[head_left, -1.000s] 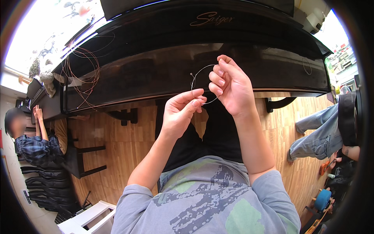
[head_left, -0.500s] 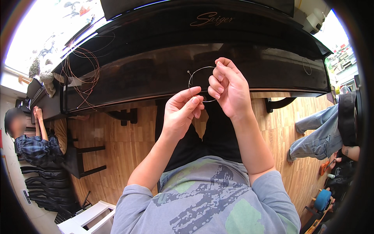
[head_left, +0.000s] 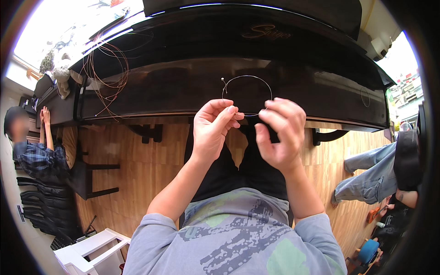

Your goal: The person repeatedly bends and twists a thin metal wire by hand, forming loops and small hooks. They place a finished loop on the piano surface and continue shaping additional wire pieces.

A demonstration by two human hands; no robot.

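Observation:
A thin silvery instrument string [head_left: 251,76], bent into a ring with a small ball at one end, rises from my left hand [head_left: 211,130]. The thumb and forefinger of that hand pinch the ring at its lower left. My right hand [head_left: 285,137] is at the ring's right side, thumb and fingers apart and slightly blurred. Its fingertips are close to the wire; whether they touch it I cannot tell. Behind both hands stands a glossy black piano [head_left: 174,87] with its lid down.
Loose copper-coloured strings [head_left: 107,78] lie coiled on the piano's left part, and a smaller string loop [head_left: 365,97] on its right. A seated person [head_left: 39,144] rests hands on a keyboard at the left. Another person's jeans [head_left: 366,167] show at right. A white stool [head_left: 87,252] stands lower left.
My right hand has left its pinch on the wire's upper right, dropped lower and spread its fingers. The ring now shows rounder and fuller. My left hand keeps its pinch.

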